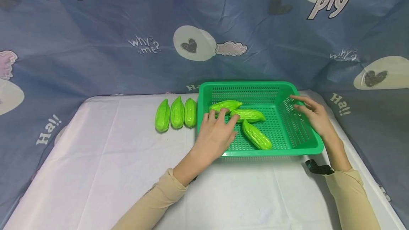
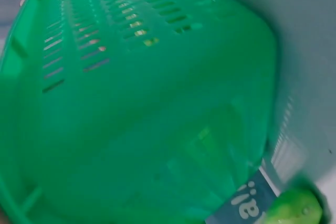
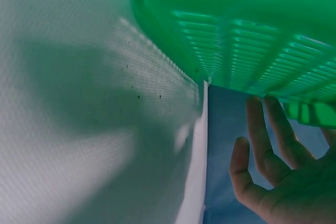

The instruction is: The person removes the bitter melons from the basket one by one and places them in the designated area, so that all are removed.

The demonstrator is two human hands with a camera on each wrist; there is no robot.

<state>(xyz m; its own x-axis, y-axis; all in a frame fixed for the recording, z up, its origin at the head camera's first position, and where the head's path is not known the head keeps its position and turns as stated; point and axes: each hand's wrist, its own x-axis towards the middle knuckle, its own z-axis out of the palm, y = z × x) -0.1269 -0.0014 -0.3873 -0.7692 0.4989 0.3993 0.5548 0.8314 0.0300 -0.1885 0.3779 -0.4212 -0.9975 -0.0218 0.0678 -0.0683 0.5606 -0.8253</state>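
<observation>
A green plastic basket [image 1: 271, 152] with slotted walls holds three bright green, ridged bitter melons. One bitter melon [image 1: 231, 105] lies at the back left, another [image 1: 250, 115] beside it, and a third [image 1: 257, 136] slants towards the front. Over the basket's left side is my left hand [image 1: 214, 136], its fingers spread and loosely bent, the fingertips close to the back-left bitter melon. My right hand [image 1: 314, 114] is at the basket's right rim with fingers extended. In the right wrist view, the right fingers [image 3: 281, 140] reach up beside the basket's outer wall.
Three more bitter melons stand in a row left of the basket: one at the far left [image 1: 162, 116], a middle one [image 1: 177, 113] and one close to the basket wall [image 1: 190, 113]. White cloth [image 1: 127, 166] covers the table. A printed blue curtain [image 1: 153, 66] hangs behind it.
</observation>
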